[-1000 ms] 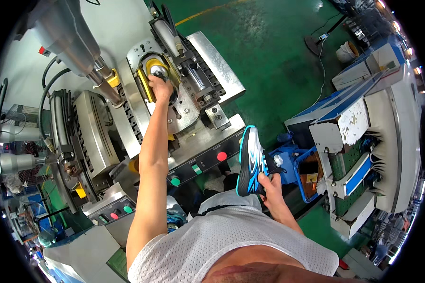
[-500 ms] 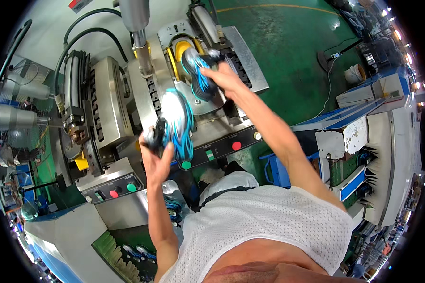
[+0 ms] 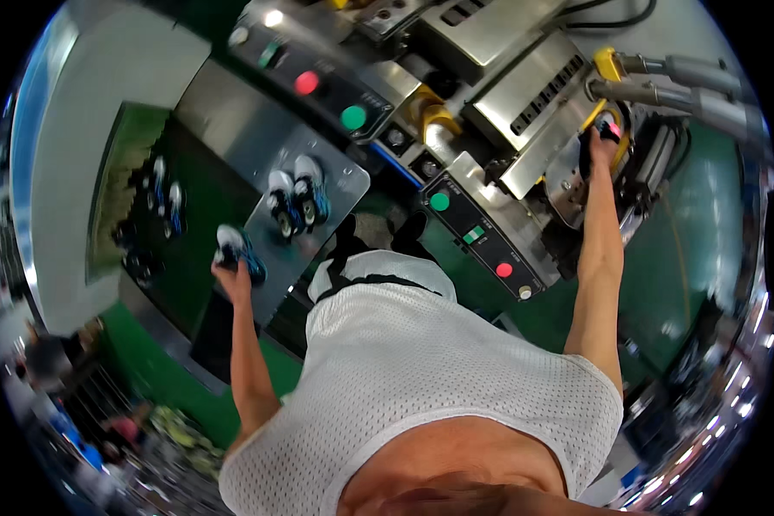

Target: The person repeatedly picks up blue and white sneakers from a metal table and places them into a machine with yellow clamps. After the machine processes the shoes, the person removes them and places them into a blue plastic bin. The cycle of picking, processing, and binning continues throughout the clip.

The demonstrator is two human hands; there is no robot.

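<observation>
Athletic footwear in hand between a metal worktop [image 3: 346,184] and a shoe press [image 3: 514,105], viewed from above. Left: the left hand [image 3: 232,277] is closed around a white-toed athletic shoe [image 3: 230,236], its toe directed away from the wearer, at the left edge of the worktop; whether the sole touches the metal cannot be told. Just beside it, a pair of matching shoes [image 3: 310,189] stands upright, side by side, toes also pointing away, with neither hand touching them. Right: the right hand [image 3: 605,153], its arm nearly straight, reaches to a dark shoe with a pale toe [image 3: 607,119] seated among the yellow pads of the press; blur and the angle of the wrist leave its fingers unresolved, so how firmly they close cannot be told.

Stage, as judged from the layout: the work appears to be part-way through. Done: the pair is set down on the worktop, and a shoe is at the press. Left: the shoe in the left hand is not yet released, and the right hand has not yet parted from the press. Whether the press has acted on any of these shoes is not visible.

Beyond the worktop, further shoes [image 3: 175,209] lie on a dark green conveyor belt [image 3: 199,176] near a bristle curtain [image 3: 119,193]; darker shapes nearby are too dim to identify.
</observation>
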